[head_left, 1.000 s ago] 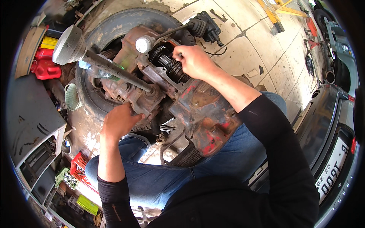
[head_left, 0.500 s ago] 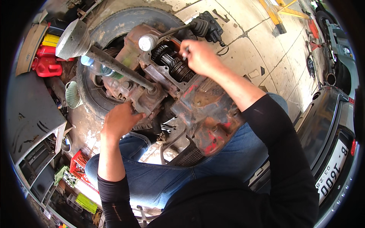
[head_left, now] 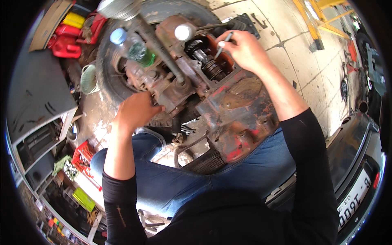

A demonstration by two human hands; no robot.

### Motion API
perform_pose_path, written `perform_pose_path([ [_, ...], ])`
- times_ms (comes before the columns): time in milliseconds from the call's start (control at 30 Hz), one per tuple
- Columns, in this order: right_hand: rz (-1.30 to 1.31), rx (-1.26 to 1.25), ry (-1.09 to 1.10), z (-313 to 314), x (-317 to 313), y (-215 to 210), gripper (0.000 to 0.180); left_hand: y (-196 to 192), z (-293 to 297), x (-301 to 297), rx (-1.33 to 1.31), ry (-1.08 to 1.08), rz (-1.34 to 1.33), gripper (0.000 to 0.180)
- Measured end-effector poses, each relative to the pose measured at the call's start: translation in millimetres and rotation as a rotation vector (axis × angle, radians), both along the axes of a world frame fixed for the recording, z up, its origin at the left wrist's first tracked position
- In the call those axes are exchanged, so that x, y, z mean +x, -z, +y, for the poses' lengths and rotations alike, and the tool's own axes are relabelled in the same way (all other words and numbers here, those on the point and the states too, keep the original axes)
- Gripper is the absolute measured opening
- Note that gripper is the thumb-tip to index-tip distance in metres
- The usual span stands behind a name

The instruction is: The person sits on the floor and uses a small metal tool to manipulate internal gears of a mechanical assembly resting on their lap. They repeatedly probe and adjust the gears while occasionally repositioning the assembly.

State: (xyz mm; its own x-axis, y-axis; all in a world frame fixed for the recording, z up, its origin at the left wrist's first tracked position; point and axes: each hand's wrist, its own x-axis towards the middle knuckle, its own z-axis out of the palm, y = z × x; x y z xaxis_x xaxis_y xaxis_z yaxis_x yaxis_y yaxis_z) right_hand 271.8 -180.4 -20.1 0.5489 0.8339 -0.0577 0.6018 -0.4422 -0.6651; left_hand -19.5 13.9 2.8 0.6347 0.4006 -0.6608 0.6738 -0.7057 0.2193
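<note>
A rusty gearbox housing [head_left: 228, 122] with patches of red paint lies in front of me, partly against my right leg. Dark gears on a shaft [head_left: 211, 65] show through its open top. Over the right wall of that opening, my right hand [head_left: 244, 51] pinches a thin dark metal rod [head_left: 219, 52], tilted with its lower end toward the gears. What kind of tool it is, I cannot make out. My left hand [head_left: 136, 108] rests at the housing's near left edge, thumb apart, holding nothing visible; some fingertips are hidden.
A long lever [head_left: 161, 51] stands up from the housing beside a plastic bottle [head_left: 136, 51]. Behind is a large tyre [head_left: 171, 11]. Red canisters [head_left: 67, 47] and a pale basket [head_left: 87, 79] lie left. A yellow stand [head_left: 312, 24] and dark car [head_left: 347, 141] are right.
The whole view has shifted, so the housing appears farther right. My right hand has drawn slightly back from the gears, and more of the rod shows. My left hand stays by the housing edge.
</note>
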Motion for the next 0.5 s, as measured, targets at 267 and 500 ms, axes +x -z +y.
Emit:
perform_pose_path([
  [267,-0.021,-0.122,0.156,-9,27,-21,0.031,-31,28,-31,-0.009,-0.161,-0.038,0.059],
  [500,-0.010,-0.022,0.267,-31,54,-46,0.041,-33,18,-36,-0.006,-0.156,-0.037,0.063],
])
